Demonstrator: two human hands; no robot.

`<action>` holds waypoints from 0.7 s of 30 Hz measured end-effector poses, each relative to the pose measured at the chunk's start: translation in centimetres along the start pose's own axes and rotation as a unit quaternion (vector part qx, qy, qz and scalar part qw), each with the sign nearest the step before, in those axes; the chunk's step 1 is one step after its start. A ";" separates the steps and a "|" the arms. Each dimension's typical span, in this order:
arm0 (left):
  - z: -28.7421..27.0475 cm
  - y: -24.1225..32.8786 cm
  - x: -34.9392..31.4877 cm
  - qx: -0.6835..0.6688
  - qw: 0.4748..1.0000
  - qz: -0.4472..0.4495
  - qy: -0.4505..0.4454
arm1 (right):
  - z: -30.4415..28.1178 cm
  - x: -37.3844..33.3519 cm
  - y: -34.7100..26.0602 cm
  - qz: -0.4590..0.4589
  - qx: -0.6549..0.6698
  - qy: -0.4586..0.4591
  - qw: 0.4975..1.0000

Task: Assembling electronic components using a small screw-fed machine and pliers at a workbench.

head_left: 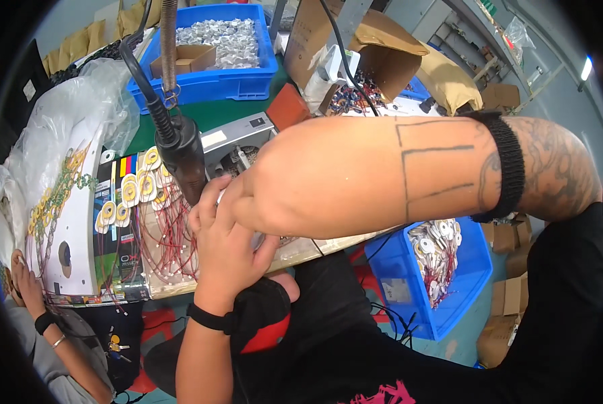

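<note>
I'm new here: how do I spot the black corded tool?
Find the big blue plastic bin at the back. In front, a black cylindrical corded tool hangs below a coiled metal spring. Unlike nearby flat yellow-and-white discs, it's suspended.

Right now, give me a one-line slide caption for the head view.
Left hand and right hand close together beside a hanging black tool, with red-wired discs to the left.

Your scene was bright; a white tube light (pixel 586 68) glared at upper right. Your left hand (pixel 227 236) was evenly lit and reasonably sharp, while the plastic bag (pixel 53 111) bore pale highlights. The distant shelves (pixel 458 44) looked soft. Your view showed fisheye bending and black vignetting toward the rim.
</note>
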State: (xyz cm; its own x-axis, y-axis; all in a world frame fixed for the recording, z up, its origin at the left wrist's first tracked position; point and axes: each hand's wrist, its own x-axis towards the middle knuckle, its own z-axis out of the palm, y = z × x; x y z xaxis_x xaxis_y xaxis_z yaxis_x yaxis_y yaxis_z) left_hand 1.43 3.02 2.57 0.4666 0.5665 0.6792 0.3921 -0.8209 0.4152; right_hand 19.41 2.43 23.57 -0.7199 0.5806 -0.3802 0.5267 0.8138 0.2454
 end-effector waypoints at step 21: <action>-0.5 1.2 0.9 0.044 0.999 0.001 0.007 | -2.7 -0.7 1.1 -0.012 0.078 -0.061 0.995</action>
State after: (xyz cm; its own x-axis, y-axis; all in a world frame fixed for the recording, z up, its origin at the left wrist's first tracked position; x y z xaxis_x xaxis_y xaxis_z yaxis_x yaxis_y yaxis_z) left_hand 1.93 2.56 3.96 0.4577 0.5627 0.6884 0.4598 -0.8125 0.3584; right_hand 19.22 2.97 26.54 -0.6776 0.5459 -0.4929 0.5810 0.8082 0.0964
